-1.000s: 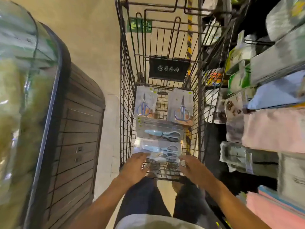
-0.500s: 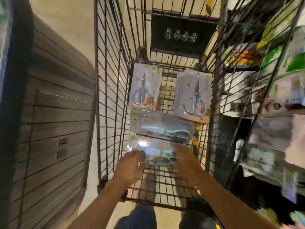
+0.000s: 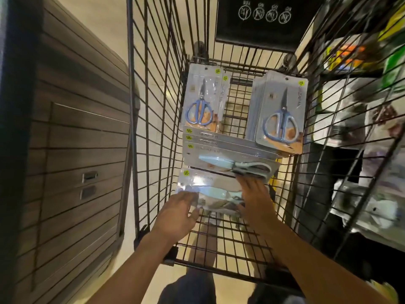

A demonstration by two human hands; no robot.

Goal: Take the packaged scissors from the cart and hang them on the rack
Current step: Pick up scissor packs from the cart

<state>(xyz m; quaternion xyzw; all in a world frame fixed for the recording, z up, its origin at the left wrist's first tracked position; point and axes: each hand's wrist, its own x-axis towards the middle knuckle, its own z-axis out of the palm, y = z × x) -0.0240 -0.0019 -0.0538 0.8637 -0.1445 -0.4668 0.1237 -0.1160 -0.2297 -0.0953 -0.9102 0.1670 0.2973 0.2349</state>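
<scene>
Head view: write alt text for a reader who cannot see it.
Both hands, left hand and right hand, rest on the nearest scissors pack on the wire cart floor. More scissors packs lie beyond it.
</scene>
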